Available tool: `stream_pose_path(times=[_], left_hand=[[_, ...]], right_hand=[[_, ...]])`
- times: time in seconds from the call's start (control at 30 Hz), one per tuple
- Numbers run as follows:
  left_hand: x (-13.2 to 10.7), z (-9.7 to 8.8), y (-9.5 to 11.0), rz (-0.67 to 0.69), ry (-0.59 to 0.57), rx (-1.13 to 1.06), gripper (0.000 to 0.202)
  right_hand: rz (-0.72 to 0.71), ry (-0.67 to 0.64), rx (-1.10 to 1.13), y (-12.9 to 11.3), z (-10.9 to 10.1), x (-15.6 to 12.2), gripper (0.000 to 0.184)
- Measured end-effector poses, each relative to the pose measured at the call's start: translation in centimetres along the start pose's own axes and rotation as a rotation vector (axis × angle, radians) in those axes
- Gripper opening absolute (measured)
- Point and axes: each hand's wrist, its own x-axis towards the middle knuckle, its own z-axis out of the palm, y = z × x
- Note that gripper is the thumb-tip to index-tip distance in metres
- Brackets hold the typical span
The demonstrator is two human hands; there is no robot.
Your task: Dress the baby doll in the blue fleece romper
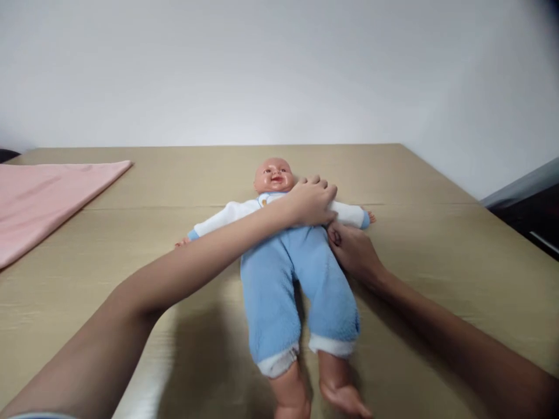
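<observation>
A baby doll (276,176) lies on its back in the middle of the table, head away from me, arms spread and bare feet toward me. It wears a white top with blue cuffs and fuzzy blue trousers (273,291) with white hems. My left hand (313,201) reaches across its chest, fingers curled over the clothes by the shoulder and armpit on the right side. Just below, my right hand (353,247) is closed in a pinch on the clothes at the doll's side, near the waist. The pinched cloth is mostly hidden by my fingers.
A pink cloth (52,198) lies flat at the left of the wooden table (414,192). Behind the table stands a plain pale wall (218,70). A dark object (530,206) sits beyond the table's right edge.
</observation>
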Motion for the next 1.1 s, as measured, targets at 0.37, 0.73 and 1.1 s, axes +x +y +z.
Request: stream_pose_path(times=[0.37, 0.73, 1.1], left_hand=[[4.8, 1.6, -0.7, -0.004, -0.240, -0.167, 0.050], [-0.3, -3.6, -4.4, 0.060, 0.478, -0.555, 0.032], [-10.6, -2.2, -10.7, -0.148, 0.791, -1.229, 0.036]], right_hand=[[-0.048, -0.114, -0.116, 0.1, -0.9, -0.5, 0.024], [-0.015, -0.204, -0.015, -0.2, -1.7, -0.5, 0.024], [0.001, 0.028, 0.531, -3.8, 0.0, 0.3, 0.033]])
